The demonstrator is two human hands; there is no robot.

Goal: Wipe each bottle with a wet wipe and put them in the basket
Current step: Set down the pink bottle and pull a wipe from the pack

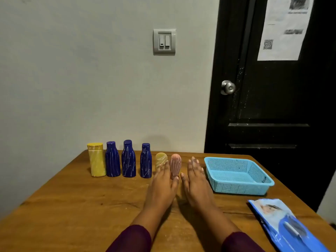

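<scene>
Lower right of frame: wipes pack [283, 226] lies on the table [72, 206]. Centre: left hand [161, 188] and right hand [195, 182] rest flat, palms down, fingers straight, close together, holding nothing. Left fingertips overlap the pale yellow bottle [161, 160] and pink bottle [175, 164]; contact cannot be told. Right of centre: blue basket [238, 186], empty. Further left, upright in a row: three blue bottles [128, 159] and a yellow bottle [96, 160].

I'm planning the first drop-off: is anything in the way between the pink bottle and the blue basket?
Only the right hand, resting flat on the table between the pink bottle and the blue basket. Otherwise that stretch looks bare.
</scene>
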